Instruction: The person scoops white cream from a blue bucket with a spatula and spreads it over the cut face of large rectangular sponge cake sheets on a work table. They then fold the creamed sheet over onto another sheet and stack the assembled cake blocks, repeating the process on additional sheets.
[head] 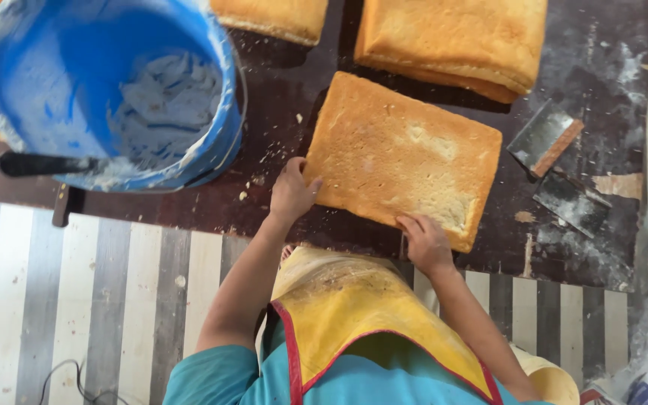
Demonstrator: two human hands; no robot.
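A golden rectangular sponge cake sheet [399, 154] lies tilted on the dark, crumb-strewn table [264, 120]. My left hand [292, 192] grips its near left corner, fingers curled over the edge. My right hand [424, 241] holds its near edge close to the right corner, fingertips on the top crust. Below the hands are my yellow apron with red trim [346, 307] and my teal shirt.
A blue bucket [219, 142] of white cream stands at the back left, with a black tool handle [39, 163] over its rim. More cake sheets [451, 37] lie at the back. Two metal scrapers [543, 139] rest at the right. The floor [114, 285] is striped.
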